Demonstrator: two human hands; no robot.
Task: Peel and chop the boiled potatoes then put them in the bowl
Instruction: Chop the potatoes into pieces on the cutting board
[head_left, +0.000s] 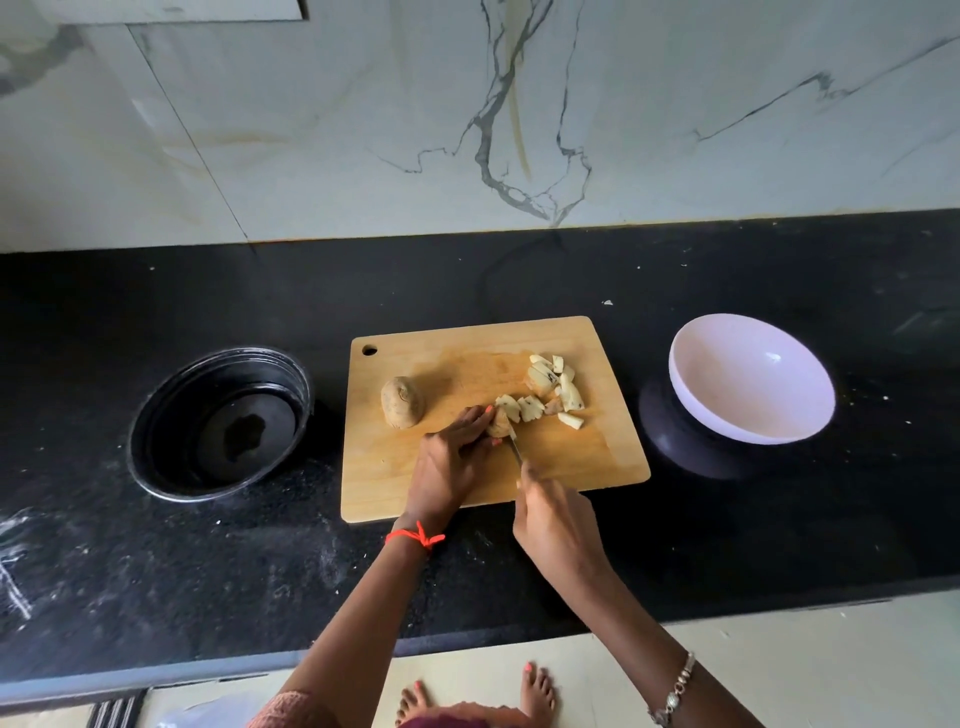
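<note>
A wooden cutting board (467, 467) lies on the black counter. A whole unpeeled potato (402, 401) sits on its left part. Several chopped potato pieces (550, 387) are spread over its right part. My left hand (453, 460) holds a partly cut potato piece (500, 423) down on the board, fingers curled over it. My right hand (556, 525) grips a knife (515, 449) whose blade meets that piece. The white bowl (750, 376) stands right of the board with nothing in it.
A black round pan (221, 421) sits to the left of the board, with a little liquid in its bottom. The counter's front edge runs just below my forearms. A marble wall rises behind the counter.
</note>
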